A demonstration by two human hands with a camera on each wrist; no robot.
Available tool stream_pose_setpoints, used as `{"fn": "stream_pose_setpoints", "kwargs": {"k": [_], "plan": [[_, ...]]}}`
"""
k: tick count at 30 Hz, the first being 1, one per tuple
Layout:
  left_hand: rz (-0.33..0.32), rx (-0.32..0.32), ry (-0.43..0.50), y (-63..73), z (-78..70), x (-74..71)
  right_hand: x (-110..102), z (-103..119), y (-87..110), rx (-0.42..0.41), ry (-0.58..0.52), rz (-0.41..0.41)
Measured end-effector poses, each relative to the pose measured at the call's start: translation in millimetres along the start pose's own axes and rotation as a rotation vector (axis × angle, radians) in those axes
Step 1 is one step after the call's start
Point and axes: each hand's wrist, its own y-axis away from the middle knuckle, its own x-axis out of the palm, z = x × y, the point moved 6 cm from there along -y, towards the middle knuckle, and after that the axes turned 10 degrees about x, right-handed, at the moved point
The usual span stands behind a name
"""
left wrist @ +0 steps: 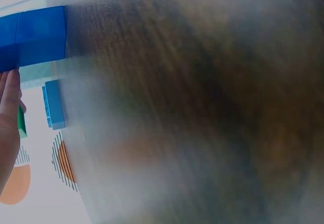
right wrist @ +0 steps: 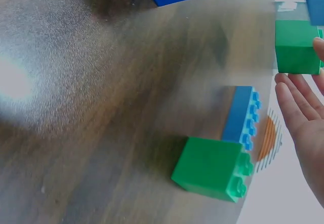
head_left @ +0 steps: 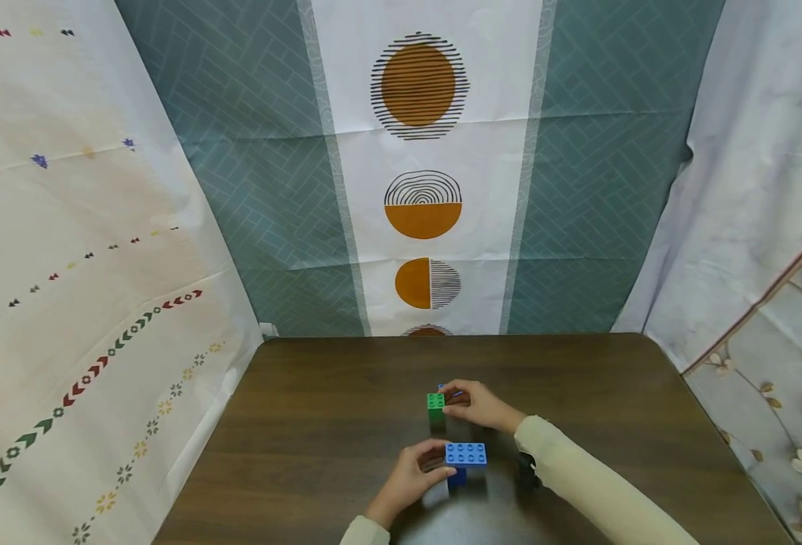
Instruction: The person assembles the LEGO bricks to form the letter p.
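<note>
My left hand [head_left: 411,477] grips the left end of a blue brick stack [head_left: 465,454], a lighter blue studded brick over a darker blue part. In the left wrist view, its fingers [left wrist: 9,95] touch the blue bricks [left wrist: 40,36]. Farther back, my right hand [head_left: 480,406] pinches a green brick [head_left: 436,403] at its fingertips. The right wrist view shows this green brick [right wrist: 297,46] raised off the table, between thumb and fingers.
A second green brick [right wrist: 207,168] lies on the brown table [head_left: 319,424], next to a blue studded brick [right wrist: 238,115]. In the head view, my right hand partly covers that blue brick [head_left: 450,388]. Patterned cloths [head_left: 251,166] hang behind the table and along both sides.
</note>
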Motion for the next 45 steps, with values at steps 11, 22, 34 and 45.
{"fn": "stream_pose_setpoints", "kwargs": {"k": [11,22,34,45], "plan": [[-0.008,-0.035,0.02,3.0,7.8,-2.6,-13.6,10.8,18.4,-0.003,-0.062,-0.021],[-0.015,-0.062,-0.006,4.3,9.6,-2.6,-21.8,21.1,42.6,-0.028,-0.067,-0.042],[-0.019,-0.095,-0.011,3.4,10.4,-3.0,-19.7,36.7,66.6,-0.053,0.0,-0.049],[-0.021,-0.091,0.009,1.5,11.5,-1.9,-5.0,39.5,84.8,-0.097,-0.054,-0.003]]}}
